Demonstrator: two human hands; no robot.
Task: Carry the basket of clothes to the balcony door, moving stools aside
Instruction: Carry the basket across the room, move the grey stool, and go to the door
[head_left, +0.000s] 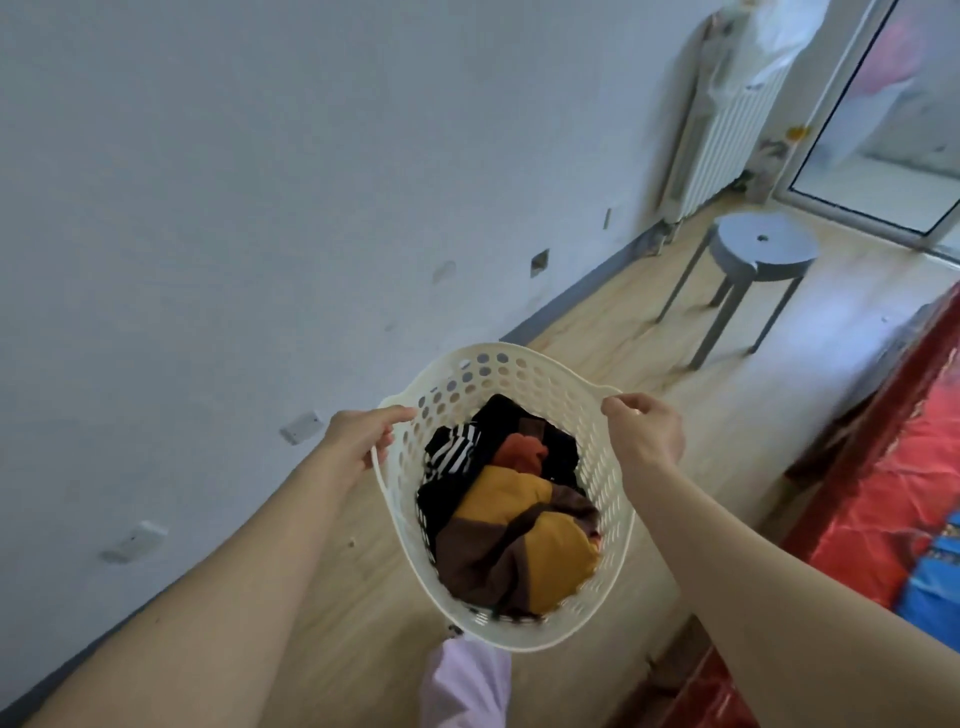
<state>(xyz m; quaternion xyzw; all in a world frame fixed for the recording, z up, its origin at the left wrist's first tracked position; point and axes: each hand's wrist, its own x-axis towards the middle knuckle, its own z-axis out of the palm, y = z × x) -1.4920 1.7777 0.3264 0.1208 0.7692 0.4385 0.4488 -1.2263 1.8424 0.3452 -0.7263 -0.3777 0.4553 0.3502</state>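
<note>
basket (519, 374), perforated cream plastic heaped with soft clothes (519, 525), rim gripped by left hand (358, 441) and right hand (647, 434).

The cream perforated basket (519, 384) hangs above the wooden floor, holding crumpled clothes (514, 540) in mustard, brown, black and stripes. A grey round stool (763, 244) stands upright beyond the basket, just before the balcony door (878, 156).

The basket (519, 374) hangs above the floor (623, 353) between the left hand (358, 441) and the right hand (647, 434), each on its rim, with the clothes (514, 525) inside it. The wall (260, 208) runs along the left, the bed (893, 493) along the right. Ahead stands a stool (761, 244), the radiator (727, 124) behind it against the wall, the balcony door (883, 130) at the far right.
</note>
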